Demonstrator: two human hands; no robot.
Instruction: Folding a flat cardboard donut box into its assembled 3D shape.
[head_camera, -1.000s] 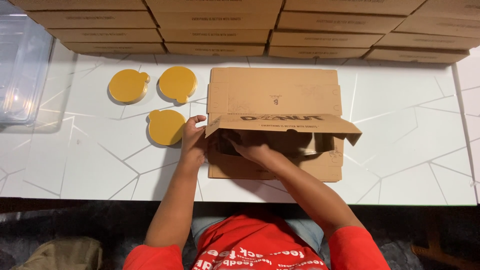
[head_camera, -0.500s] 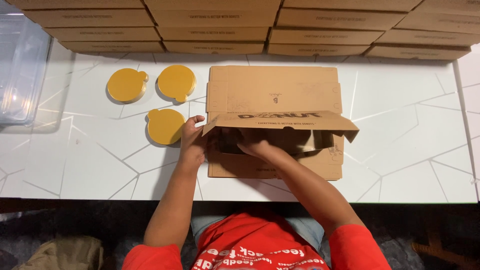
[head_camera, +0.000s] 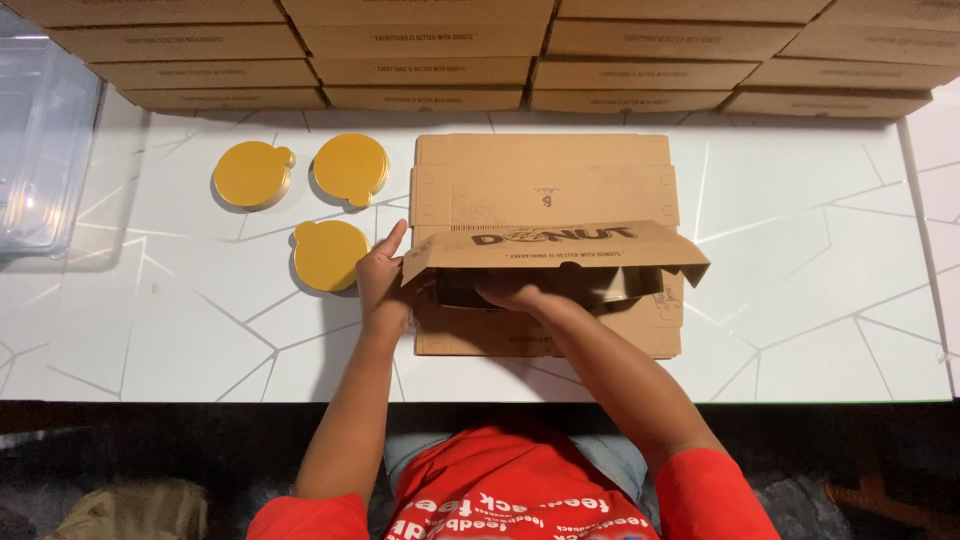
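Observation:
A flat brown cardboard box (head_camera: 545, 185) lies partly folded on the white table (head_camera: 800, 300) in front of me. Its front flap stands raised and tilted toward me. My left hand (head_camera: 383, 275) presses against the flap's left end, fingers pointing up. My right hand (head_camera: 515, 292) reaches under the raised flap into the box, fingers partly hidden by the cardboard. Three round gold cake boards lie left of the box: one (head_camera: 330, 255) beside my left hand, two others (head_camera: 252, 175) (head_camera: 351, 168) further back.
Stacks of flat brown cardboard boxes (head_camera: 430, 45) line the far edge of the table. A clear plastic container (head_camera: 40, 150) sits at the far left. The table's near edge runs just above my red shirt.
The raised flap has shifted slightly and my right hand has slid a little further under it. My left hand stays at the flap's left end.

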